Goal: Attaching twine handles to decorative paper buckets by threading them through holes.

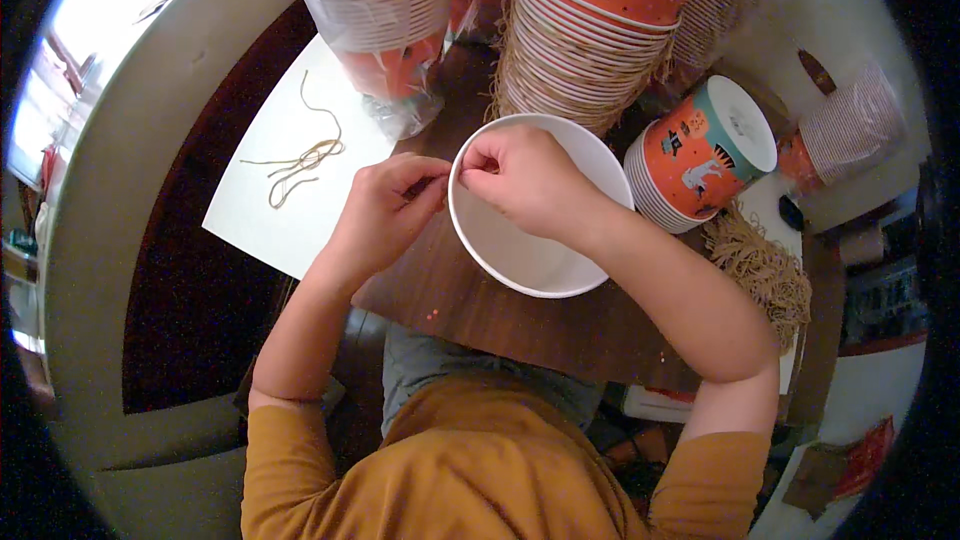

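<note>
A white-lined paper bucket (pixel 540 275) stands mouth up in front of me on the brown table (pixel 440 290). Outside its left rim, the thumb and fingertips of my left hand (pixel 392 208) are pinched together against the wall. My right hand (pixel 525 178) reaches into the bucket from the right, its fingers closed at the inner side of that same spot. Whatever thin thing lies between the fingertips is too small to make out. To the left, a few loose lengths of tan twine (pixel 318 152) lie on a white sheet (pixel 255 205).
Behind the bucket rises a tall stack of orange printed buckets with twine handles (pixel 590 60). Plastic-wrapped buckets (pixel 385 0) stand at the back left. On the right are a shorter upturned stack (pixel 690 165) and a twine heap (pixel 765 275). The table's front edge is near my lap.
</note>
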`<state>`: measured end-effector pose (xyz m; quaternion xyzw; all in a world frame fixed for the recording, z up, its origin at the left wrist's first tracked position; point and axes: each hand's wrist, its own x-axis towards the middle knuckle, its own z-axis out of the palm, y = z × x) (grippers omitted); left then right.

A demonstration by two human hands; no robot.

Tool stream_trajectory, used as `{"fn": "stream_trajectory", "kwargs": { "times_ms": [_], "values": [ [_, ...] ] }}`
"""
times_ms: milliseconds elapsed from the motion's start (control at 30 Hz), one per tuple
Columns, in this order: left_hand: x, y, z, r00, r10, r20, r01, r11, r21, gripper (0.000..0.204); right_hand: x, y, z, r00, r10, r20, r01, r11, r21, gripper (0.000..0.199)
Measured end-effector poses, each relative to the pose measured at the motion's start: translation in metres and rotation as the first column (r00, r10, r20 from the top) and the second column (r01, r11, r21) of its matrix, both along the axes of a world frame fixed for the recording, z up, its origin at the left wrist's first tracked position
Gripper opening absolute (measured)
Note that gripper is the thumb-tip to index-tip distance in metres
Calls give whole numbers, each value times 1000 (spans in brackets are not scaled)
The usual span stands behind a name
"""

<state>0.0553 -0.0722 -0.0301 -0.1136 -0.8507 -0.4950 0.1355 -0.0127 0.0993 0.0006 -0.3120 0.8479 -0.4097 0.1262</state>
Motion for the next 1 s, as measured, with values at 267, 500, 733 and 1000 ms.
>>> {"fn": "stream_trajectory", "kwargs": {
  "times_ms": [267, 500, 733, 1000],
  "values": [
    [10, 6, -16, 968, 46, 246, -129, 934, 333, 8, 7, 9, 6, 990, 85, 116, -81, 996, -43, 18],
    [19, -9, -32, 964, -208, 164, -98, 294, 951, 8, 14, 27, 20, 978, 67, 196, -83, 994, 71, 31],
    [22, 0, -23, 947, -219, 235, -115, 452, 884, 34, 23, 23, 20, 991, 37, 128, -44, 997, 57, 20],
    [21, 7, -19, 977, -140, 162, 7, 777, 630, 28, 22, 23, 19, 1000, -30, -9, 30, 997, 75, 13]
  ]
}}
